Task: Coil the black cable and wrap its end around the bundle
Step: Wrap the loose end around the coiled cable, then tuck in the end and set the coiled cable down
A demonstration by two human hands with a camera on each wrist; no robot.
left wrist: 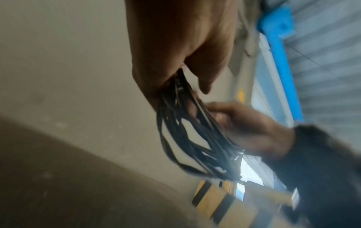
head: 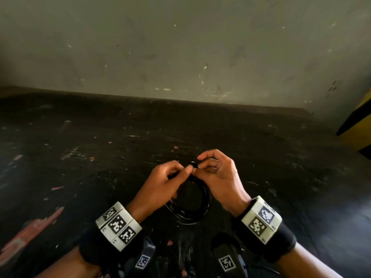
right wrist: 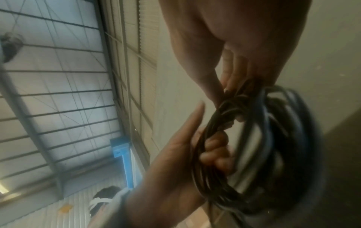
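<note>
The black cable [head: 200, 199] hangs as a round coil of several loops between my two hands, low in the middle of the head view. My left hand [head: 170, 177] grips the top of the bundle, fingers curled round the strands. My right hand [head: 208, 167] pinches the cable at the same top spot, thumb and fingertips together. The left wrist view shows the black cable [left wrist: 195, 131] fanning out below my left hand [left wrist: 175, 54], with the right hand [left wrist: 244, 123] behind it. In the right wrist view the black cable [right wrist: 263, 146] loops under my right hand [right wrist: 234, 61], and the left hand [right wrist: 185, 154] curls round it.
A dark, scuffed floor [head: 100, 147] with bits of debris stretches ahead to a grey wall [head: 180, 47]. A yellow and black striped post [head: 359, 127] stands at the right edge. A reddish scrap [head: 30, 233] lies on the floor at the lower left.
</note>
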